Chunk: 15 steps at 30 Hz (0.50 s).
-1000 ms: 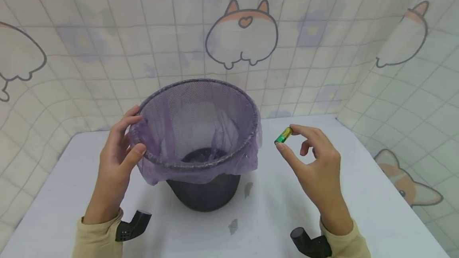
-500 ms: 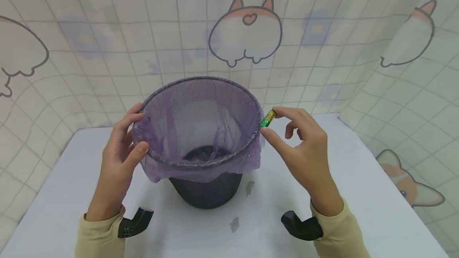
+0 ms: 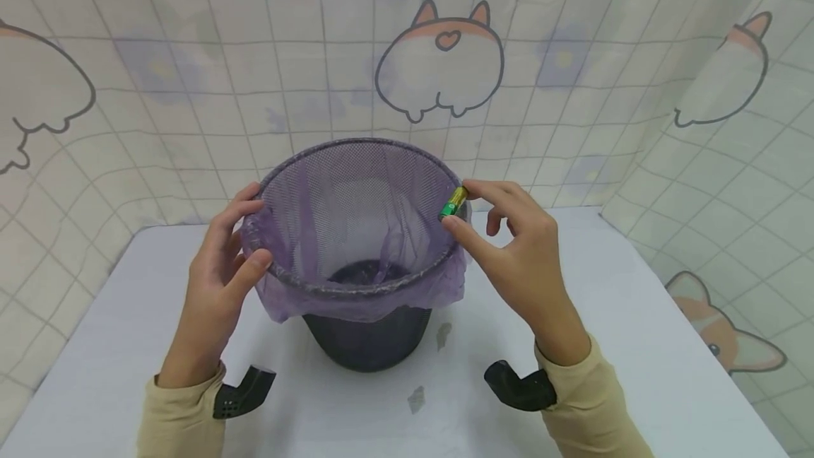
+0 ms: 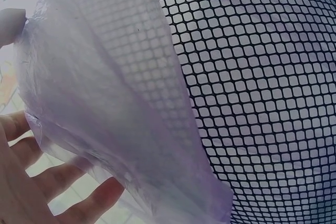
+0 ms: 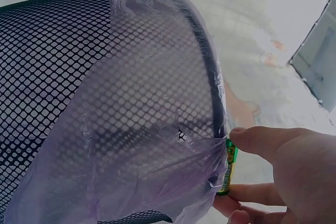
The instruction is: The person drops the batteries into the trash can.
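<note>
A black mesh wastebasket (image 3: 369, 341) stands on the white table, lined with a thin purple trash bag (image 3: 407, 295) folded over its rim. My left hand (image 3: 216, 278) holds the left side of the rim, thumb at the near edge and fingers farther back. Between thumb and index finger, my right hand (image 3: 518, 260) pinches a small green and gold battery (image 3: 453, 203) at the right side of the rim. In the right wrist view the battery (image 5: 229, 166) shows just past the rim, partly behind the bag.
Two grey patches (image 3: 443, 335) mark the white table (image 3: 528, 423) right of the wastebasket. A tiled-pattern cloth (image 3: 305, 62) with cartoon corgis hangs behind and along the sides. A black wrist device (image 3: 244, 393) sits on each sleeve.
My right hand has moved left and slightly up with the battery, from beside the wastebasket to its right rim. The left hand keeps its hold on the rim.
</note>
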{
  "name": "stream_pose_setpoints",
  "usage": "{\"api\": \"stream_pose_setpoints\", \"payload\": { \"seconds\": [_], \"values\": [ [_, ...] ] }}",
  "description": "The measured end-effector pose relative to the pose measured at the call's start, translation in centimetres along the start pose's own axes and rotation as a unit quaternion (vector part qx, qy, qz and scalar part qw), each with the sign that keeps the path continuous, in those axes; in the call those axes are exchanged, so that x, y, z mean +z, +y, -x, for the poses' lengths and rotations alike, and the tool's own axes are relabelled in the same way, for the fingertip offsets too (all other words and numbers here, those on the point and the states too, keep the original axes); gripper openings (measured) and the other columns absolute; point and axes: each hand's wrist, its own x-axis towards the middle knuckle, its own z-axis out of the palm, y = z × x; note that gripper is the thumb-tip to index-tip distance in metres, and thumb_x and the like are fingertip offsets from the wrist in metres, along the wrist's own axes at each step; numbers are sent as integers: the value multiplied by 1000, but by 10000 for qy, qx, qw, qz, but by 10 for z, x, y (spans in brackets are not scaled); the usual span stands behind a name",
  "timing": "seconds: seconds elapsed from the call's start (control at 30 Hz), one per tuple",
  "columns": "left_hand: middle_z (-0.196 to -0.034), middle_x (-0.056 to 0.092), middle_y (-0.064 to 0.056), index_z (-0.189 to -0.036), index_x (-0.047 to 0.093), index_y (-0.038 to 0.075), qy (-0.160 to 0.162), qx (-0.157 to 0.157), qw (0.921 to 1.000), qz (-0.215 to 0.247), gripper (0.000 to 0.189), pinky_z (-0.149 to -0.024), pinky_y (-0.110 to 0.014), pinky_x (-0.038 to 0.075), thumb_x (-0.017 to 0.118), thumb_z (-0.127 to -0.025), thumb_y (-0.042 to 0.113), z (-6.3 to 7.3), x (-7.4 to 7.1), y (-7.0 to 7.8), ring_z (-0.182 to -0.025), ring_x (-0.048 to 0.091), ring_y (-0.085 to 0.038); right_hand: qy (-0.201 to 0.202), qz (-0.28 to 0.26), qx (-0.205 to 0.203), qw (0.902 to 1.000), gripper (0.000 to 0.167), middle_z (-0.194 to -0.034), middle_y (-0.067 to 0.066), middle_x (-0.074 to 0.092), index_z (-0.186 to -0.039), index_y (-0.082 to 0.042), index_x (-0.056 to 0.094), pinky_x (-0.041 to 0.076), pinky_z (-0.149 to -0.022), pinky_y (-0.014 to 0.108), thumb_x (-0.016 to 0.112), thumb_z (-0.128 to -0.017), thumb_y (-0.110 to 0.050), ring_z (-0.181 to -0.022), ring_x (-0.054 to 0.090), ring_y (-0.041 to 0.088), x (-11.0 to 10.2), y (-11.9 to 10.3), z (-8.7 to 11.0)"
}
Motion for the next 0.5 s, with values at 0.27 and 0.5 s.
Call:
{"api": "stream_pose_setpoints", "payload": {
  "seconds": [0.27,0.5],
  "values": [
    [-160,26,-1,-143,40,9,42,28,10000,4,53,-108,-25,33,52,-92,1,1,-1,1,-143,33,-27,-294,0,-99,9995,44,-107,3,67,-119,-8,68,29,-61,24,80,-78,-18,-73,45,12,5,-1,-4],
    [-160,26,-3,-143,40,8,-6,131,9999,-3,54,-107,-23,34,52,-92,0,0,0,-1,-144,32,-28,-438,22,-204,9988,44,-107,4,68,-118,-7,68,31,-62,23,80,-77,-18,-73,45,13,8,1,-7]
  ]
}}
